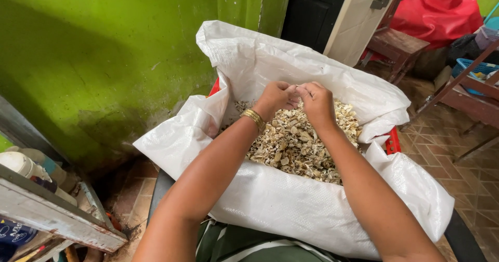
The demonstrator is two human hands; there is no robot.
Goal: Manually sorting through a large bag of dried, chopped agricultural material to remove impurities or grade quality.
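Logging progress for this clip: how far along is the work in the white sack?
Done: the white woven sack is open, its mouth rolled back. In hand: left hand and right hand meet, closed, above the pale dried pieces, apparently working one piece. Left: a broad heap remains in the sack; no separated pile shows.

Bare forearms, a gold bangle (253, 118) on the left wrist, green-and-white striped clothing (244, 244)
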